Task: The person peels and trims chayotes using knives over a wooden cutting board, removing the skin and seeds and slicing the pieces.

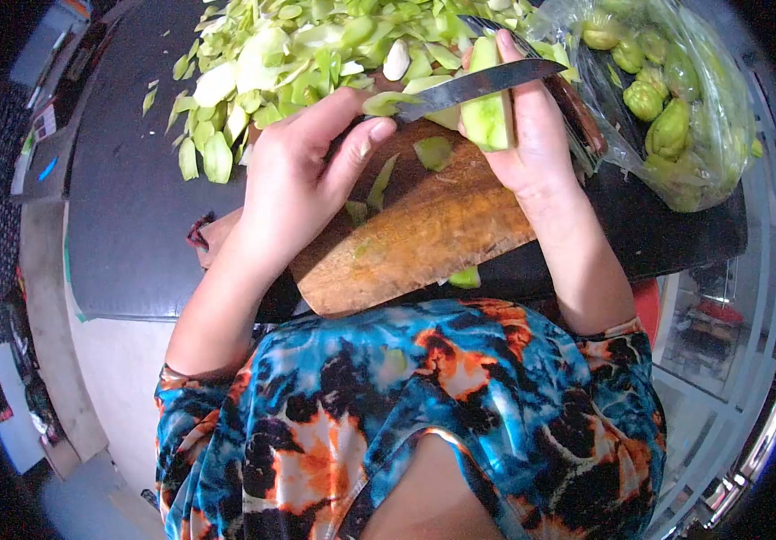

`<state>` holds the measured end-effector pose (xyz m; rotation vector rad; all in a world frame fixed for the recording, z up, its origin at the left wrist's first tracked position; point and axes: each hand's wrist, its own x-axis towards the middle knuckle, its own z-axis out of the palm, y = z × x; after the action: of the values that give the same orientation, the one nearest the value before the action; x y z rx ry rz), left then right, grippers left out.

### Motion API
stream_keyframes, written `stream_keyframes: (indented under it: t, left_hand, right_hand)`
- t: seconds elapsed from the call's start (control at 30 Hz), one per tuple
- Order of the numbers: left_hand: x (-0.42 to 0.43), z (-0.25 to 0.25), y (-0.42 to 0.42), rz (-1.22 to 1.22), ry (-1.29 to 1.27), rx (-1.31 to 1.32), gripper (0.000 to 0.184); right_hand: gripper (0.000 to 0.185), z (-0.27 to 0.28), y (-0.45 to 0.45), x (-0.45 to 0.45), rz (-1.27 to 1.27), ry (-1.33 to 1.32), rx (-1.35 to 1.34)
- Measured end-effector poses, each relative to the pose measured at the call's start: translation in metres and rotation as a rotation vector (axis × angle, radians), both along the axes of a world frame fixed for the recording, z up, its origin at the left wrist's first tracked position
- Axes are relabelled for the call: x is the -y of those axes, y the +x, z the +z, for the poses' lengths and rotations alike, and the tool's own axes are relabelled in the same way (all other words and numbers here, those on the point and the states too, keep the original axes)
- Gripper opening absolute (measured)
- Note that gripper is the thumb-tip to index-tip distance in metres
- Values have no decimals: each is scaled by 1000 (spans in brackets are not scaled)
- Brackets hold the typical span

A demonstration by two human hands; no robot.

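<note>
Nearest: patterned blue/orange/black top (343,387) on the person, approx. bottom-center. Just beyond it, wooden cutting board (424,238) lies angled on the black tabletop (127,207), w/ a dark red cord (197,232) at its L end. Small green scrap (465,277) by board's near edge; another flat green piece (433,153) on the board.

Over the board: L hand (298,175) has fingers curled round the handle end of the knife (487,83); handle mostly hidden. Pale green slice (393,103) at the blade's base, near L thumb. R hand (532,139) grips the cut green veg chunk (489,124) upright-ish, fingers & thumb around it; blade crosses in front of chunk.

Farther: big heap of green slices (307,63) behind hands, w/ a whitish oval piece (396,60). Far R: clear plastic bag (708,191) w/ whole green veg (670,129).
</note>
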<state>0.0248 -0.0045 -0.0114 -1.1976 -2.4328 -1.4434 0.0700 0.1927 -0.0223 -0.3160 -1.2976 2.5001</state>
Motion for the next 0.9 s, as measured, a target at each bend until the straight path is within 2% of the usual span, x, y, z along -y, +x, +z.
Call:
stream_keyframes:
  t: [0.17, 0.4, 0.6, 0.73, 0.9]
  left_hand:
    - [-1, 0, 1, -38, -48, 47, 22]
    - [-5, -4, 9, -150, 3, 368, 25]
    - [0, -4, 9, -221, -29, 453, 29]
    - [3, -5, 9, -203, -56, 440, 27]
    - [-3, 1, 18, -262, -116, 352, 28]
  right_hand:
    - [34, 5, 4, 9, -32, -3, 42]
    - [30, -1, 6, 15, 1, 94, -11]
    - [29, 2, 9, 15, 13, 47, -1]
    - [30, 20, 17, 16, 3, 0, 16]
    - [30, 3, 15, 22, -17, 256, 57]
